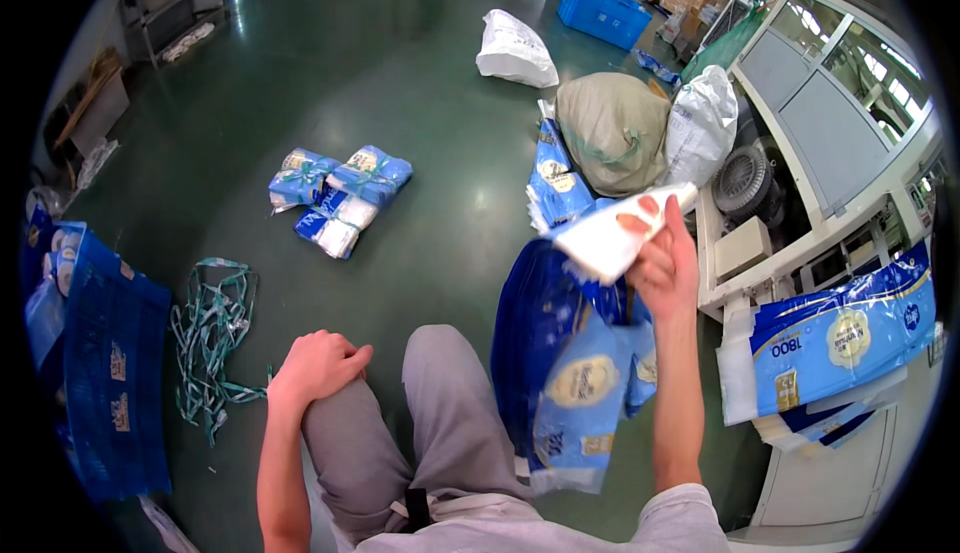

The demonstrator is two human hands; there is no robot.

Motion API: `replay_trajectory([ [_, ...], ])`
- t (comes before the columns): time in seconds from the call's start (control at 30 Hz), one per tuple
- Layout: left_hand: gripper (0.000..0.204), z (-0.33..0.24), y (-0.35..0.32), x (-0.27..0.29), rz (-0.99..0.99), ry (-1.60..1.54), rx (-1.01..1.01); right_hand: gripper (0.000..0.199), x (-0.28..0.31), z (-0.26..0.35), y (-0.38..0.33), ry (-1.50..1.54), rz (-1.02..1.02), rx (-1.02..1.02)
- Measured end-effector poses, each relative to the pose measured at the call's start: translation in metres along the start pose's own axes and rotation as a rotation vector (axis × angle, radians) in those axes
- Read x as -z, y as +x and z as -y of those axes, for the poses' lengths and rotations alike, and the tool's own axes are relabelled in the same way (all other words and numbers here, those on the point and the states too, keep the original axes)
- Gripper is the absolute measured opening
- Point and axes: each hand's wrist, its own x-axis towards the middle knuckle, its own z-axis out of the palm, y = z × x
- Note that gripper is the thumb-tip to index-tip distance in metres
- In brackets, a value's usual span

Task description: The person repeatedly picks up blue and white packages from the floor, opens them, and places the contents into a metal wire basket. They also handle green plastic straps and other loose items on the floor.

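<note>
My right hand [665,263] is raised and grips the white top edge of a flat blue and white plastic package bag [580,378], which hangs down beside my right knee. More blue bags hang bunched behind it. My left hand [318,365] rests closed on my left knee, holding nothing. I am seated, grey trousers in view.
Tied bundles of blue bags [340,193] lie on the green floor ahead. Loose teal straps [212,328] lie at the left, next to a blue stack [105,373]. Stuffed sacks [612,128] and a white machine [830,143] stand right; printed bags [840,338] drape over its table.
</note>
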Motion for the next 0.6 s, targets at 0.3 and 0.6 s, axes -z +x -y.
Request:
replay_trajectory([
  [0.3,0.043,0.002,-0.005,0.000,0.022,0.002,0.044,0.044,-0.078,0.073,0.007,-0.111,0.231,0.237],
  [0.6,0.043,0.007,0.004,-0.012,0.016,0.021,0.030,0.045,-0.044,0.072,-0.067,-0.036,0.155,0.484],
])
